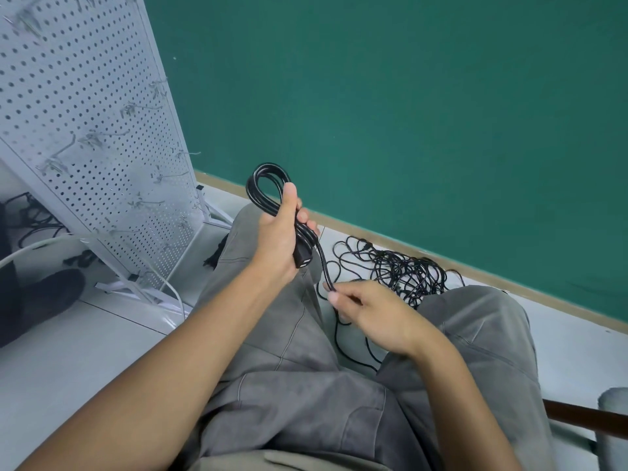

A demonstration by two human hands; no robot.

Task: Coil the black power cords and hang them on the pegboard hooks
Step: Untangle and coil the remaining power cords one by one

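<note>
My left hand (277, 237) grips a partly coiled black power cord (263, 185); its loops stick up above my thumb and its plug end pokes out below my palm. The cord's loose run drops from that hand to my right hand (370, 309), which pinches it between thumb and fingers over my lap. A tangled pile of black cords (397, 270) lies on the floor by the wall, beyond my right knee. The white pegboard (88, 130) stands tilted at the left, carrying several bare metal hooks (91, 139).
I sit with grey-trousered legs (289, 351) spread on a pale floor (68, 351). A green wall (407, 113) with a wooden skirting runs behind. More dark cables (34, 215) and a white cable (34, 248) lie behind the pegboard's stand. A brown stick (584, 418) lies at right.
</note>
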